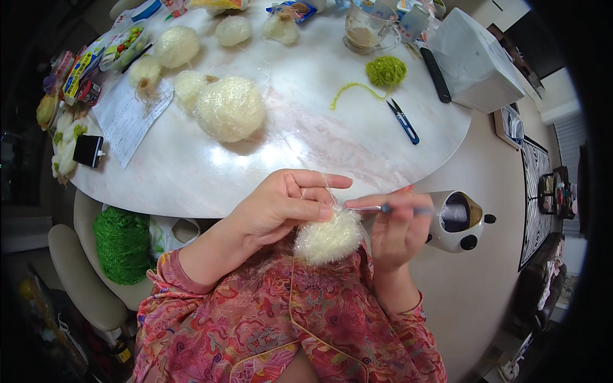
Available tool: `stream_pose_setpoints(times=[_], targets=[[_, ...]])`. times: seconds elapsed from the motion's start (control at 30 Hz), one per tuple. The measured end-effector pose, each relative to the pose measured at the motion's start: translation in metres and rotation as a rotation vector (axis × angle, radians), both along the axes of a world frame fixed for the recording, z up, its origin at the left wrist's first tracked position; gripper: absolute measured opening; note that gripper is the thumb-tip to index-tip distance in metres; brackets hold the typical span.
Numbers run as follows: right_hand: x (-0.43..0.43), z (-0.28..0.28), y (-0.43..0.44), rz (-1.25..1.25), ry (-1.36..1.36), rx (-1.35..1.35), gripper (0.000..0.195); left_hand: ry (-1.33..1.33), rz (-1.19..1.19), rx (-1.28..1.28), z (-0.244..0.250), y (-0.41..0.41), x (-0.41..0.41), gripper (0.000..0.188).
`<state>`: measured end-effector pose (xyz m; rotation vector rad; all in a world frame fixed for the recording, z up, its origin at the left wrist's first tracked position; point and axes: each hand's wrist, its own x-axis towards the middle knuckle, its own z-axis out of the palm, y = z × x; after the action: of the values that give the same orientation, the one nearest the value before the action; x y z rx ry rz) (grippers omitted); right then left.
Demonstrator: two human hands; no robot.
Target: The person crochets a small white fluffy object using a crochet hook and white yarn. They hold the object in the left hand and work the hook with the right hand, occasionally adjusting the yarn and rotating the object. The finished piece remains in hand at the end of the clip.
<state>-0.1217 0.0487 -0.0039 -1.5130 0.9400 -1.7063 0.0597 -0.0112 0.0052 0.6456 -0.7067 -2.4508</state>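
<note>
Between thumb and fingers, my left hand (pixel 292 203) pinches the upper edge of a fuzzy cream crocheted piece (pixel 328 239). A thin cream strand loops over my raised left index finger. My right hand (pixel 402 230) grips a crochet hook (pixel 366 208) by its blurred handle, and the metal tip meets the piece beside my left thumb. Both hands are just off the table's near edge, above my lap. On the marble-patterned table (pixel 306 110) lies a large ball of cream yarn (pixel 231 110). Blue thread snips (pixel 404 122) rest farther right.
A small ball of lime-green yarn (pixel 386 70) trails a tail. Behind it stand a glass mug (pixel 364 33), a black remote control (pixel 436 76) and a white box (pixel 479 57). Left are a written paper sheet (pixel 127 124) and crocheted onions (pixel 143 74). Green yarn (pixel 122 244) sits on a chair.
</note>
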Motion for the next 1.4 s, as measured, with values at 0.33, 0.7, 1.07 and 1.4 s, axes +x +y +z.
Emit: stream_pose_setpoints(times=[0.33, 0.7, 1.07, 1.4], targets=[[0.001, -0.008, -0.013, -0.324, 0.791, -0.515, 0.024, -0.050, 0.125, -0.096, -0.004, 0.012, -0.012, 0.062], [0.003, -0.003, -0.006, 0.115, -0.553, 0.422, 0.030, -0.003, -0.065, -0.135, 0.000, 0.001, -0.003, 0.060], [-0.001, -0.003, -0.015, -0.095, 0.381, -0.330, 0.028, -0.064, 0.052, -0.162, 0.008, 0.007, -0.003, 0.064], [-0.002, -0.006, -0.013, -0.233, 0.705, -0.551, 0.023, -0.247, 0.107, -0.438, 0.009, 0.013, -0.005, 0.066]])
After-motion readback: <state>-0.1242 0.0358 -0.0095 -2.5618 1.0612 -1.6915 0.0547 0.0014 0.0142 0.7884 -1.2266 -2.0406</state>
